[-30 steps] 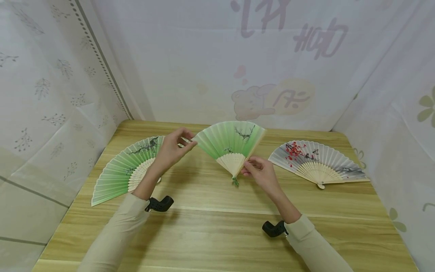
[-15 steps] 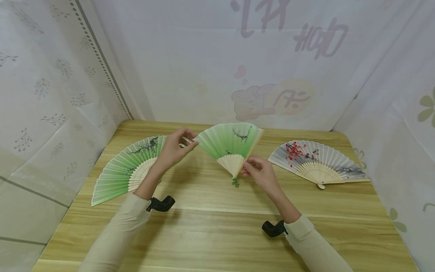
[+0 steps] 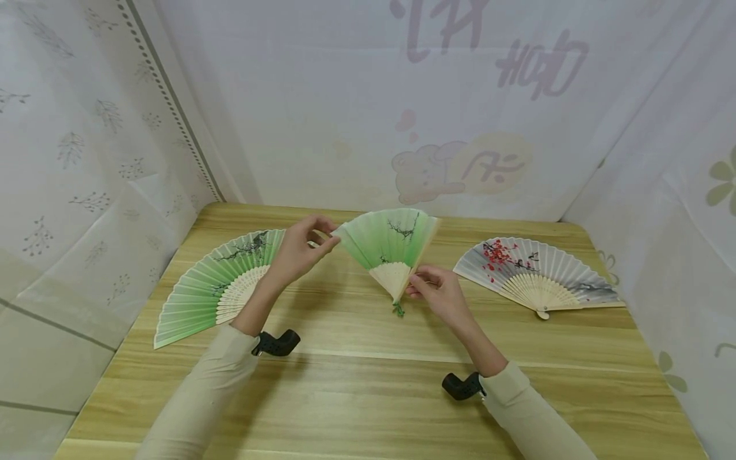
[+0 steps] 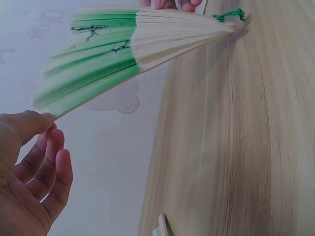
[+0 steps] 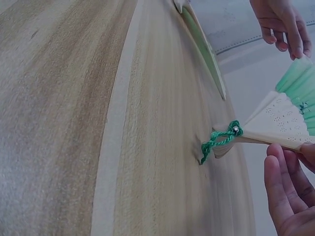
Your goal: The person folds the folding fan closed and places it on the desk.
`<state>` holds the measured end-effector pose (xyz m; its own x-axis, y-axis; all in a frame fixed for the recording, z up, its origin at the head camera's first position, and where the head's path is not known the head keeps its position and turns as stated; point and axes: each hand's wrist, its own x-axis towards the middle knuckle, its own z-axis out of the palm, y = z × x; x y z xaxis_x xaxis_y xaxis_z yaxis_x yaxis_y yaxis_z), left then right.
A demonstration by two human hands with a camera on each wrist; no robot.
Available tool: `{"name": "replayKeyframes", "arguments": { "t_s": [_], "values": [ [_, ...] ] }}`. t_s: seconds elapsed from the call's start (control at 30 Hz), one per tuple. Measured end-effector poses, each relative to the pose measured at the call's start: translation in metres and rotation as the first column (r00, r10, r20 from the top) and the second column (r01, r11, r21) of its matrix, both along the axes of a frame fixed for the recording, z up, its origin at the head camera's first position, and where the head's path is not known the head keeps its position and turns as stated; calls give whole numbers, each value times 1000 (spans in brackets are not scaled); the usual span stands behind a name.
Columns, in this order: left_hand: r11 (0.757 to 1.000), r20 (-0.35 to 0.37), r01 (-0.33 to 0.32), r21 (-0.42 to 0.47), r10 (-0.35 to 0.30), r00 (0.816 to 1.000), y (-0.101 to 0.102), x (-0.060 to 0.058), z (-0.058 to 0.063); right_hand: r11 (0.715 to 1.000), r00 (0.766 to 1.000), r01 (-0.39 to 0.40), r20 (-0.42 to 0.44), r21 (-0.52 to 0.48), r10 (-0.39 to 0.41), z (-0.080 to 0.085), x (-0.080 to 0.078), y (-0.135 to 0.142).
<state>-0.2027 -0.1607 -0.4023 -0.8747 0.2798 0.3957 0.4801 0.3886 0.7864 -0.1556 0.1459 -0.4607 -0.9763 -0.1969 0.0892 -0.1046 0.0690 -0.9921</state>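
Note:
Between my hands, a green folding fan [image 3: 386, 239] with a dark branch print stands partly spread, its pale ribs running down to a green cord [image 5: 220, 140] at the pivot. My left hand [image 3: 301, 250] pinches the fan's upper left corner between thumb and index finger, the other fingers loosely bent in the left wrist view. With thumb and fingers, my right hand [image 3: 441, 292] grips the right guard stick low down, near the ribs. The pivot end hangs close over the wooden table [image 3: 356, 396].
A second green folding fan [image 3: 192, 300] lies spread at the left, partly behind my left forearm. At the right lies a spread grey-white fan [image 3: 552, 268] with red blossoms. Printed cloth [image 3: 299, 115] stands behind the table and along both sides.
The held fan has narrowed, its right edge swinging leftward. My left hand has shifted slightly right with its corner; my right hand has barely moved. The two lying fans stay put.

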Motion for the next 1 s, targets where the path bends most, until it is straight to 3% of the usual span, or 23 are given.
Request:
{"name": "replayKeyframes", "arguments": {
  "t_s": [1.0],
  "values": [
    [998, 2, 39, 43, -40, 999, 23, -7, 6, 997, 999, -33, 4, 68, 33, 6, 1, -7]
  ]
}}
